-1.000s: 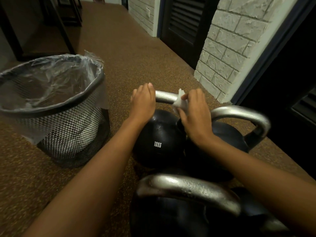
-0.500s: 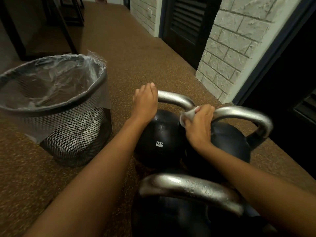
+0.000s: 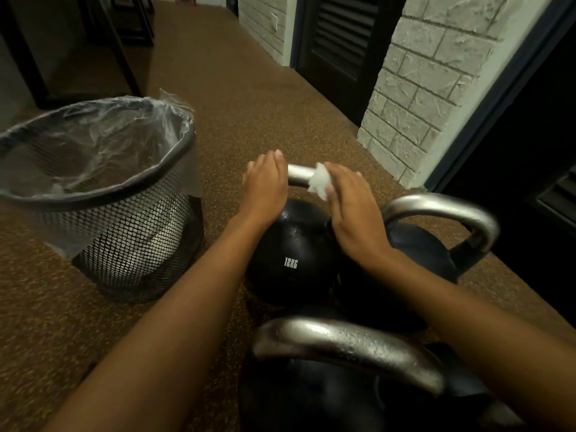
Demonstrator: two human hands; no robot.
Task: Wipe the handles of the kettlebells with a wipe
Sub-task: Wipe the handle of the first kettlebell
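Three black kettlebells with silver handles stand together on the brown floor. The far one, marked 12KG [image 3: 290, 254], has its handle [image 3: 300, 175] gripped at the left end by my left hand [image 3: 265, 190]. My right hand [image 3: 352, 213] presses a crumpled white wipe [image 3: 319, 181] onto the top of that same handle, just right of my left hand. A second kettlebell [image 3: 417, 244] sits to the right with its handle [image 3: 442, 208] bare. The nearest kettlebell's handle [image 3: 346, 346] lies across the bottom of the view, between my forearms.
A black mesh waste bin [image 3: 124, 244] lined with a clear plastic bag stands on the floor to the left. A pale brick pillar [image 3: 420, 88] and dark louvred doors [image 3: 343, 35] rise behind and to the right. Dark furniture legs stand at the far left.
My right hand with the wipe slid down the right end of the 12KG handle, then moved back up to the top beside my left hand. My left hand kept its hold.
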